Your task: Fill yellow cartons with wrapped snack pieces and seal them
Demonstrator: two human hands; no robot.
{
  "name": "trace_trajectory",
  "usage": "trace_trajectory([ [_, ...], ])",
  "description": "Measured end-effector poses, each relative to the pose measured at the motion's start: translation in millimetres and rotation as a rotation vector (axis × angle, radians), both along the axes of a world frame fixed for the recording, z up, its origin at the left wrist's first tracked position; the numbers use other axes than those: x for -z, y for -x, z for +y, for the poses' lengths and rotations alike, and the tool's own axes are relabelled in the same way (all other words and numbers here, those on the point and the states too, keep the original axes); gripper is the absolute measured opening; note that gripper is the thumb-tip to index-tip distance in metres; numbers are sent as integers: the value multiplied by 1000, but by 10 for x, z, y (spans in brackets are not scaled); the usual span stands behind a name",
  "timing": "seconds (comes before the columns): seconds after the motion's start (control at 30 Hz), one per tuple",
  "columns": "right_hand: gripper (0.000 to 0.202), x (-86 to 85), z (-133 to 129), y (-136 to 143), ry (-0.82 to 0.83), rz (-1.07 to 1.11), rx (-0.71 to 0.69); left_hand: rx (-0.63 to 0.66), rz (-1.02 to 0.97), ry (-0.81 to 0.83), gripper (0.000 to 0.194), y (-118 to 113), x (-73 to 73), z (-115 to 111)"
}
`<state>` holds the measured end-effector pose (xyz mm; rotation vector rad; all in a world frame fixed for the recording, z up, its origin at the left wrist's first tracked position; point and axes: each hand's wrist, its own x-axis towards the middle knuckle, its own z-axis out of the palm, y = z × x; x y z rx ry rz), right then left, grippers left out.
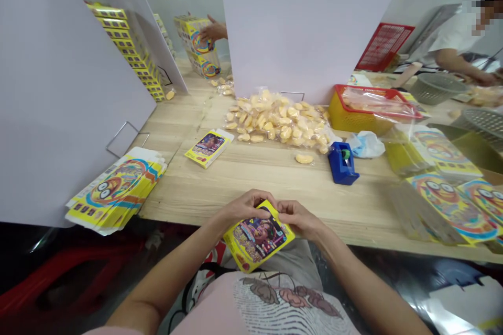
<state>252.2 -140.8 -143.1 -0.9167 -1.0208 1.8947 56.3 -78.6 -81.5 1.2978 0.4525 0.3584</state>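
Observation:
A small yellow printed box [259, 241] is tilted in front of my body, at the table's near edge. My left hand [249, 207] is closed on its upper left side, thumb lying across the printed face. At the box's upper right end, my right hand [294, 217] pinches the edge with thumb and fingers. Another small yellow box [208, 147] lies flat on the table, ahead and to the left. Beyond my hands spreads a heap of clear-wrapped yellow pieces [279, 118], and a single wrapped piece [304, 158] lies in front of it.
A blue tape dispenser [342, 163] stands right of the heap, near a yellow-and-red basket [369, 107]. Flat printed cartons are stacked at left [118, 188] and right [451, 204]. White partitions [306, 26] rise behind. A co-worker's hand [214, 30] touches stacked boxes; another person sits far right.

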Motion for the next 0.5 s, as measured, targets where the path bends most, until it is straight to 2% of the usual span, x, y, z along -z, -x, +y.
trace_trajectory([
  [0.07,41,42,3,29,126,179,-30,8,-19,-23,34,32,-33,4],
  [0.13,37,71,-8,68,190,263,-7,-12,-36,-36,31,68,-54,8],
  [0.23,35,83,-58,158,234,311,148,-188,-89,42,29,82,-40,-24],
  [0.3,45,77,-98,221,166,259,278,-384,-152,85,28,45,12,-54],
  [0.37,49,57,-113,248,-2,97,345,-531,-208,81,28,7,77,-32],
  [0.43,42,-9,-100,198,-166,-93,347,-588,-218,17,33,33,85,64],
  [0.5,38,-166,-98,39,-250,-224,371,-635,-144,-132,44,137,-26,200],
])
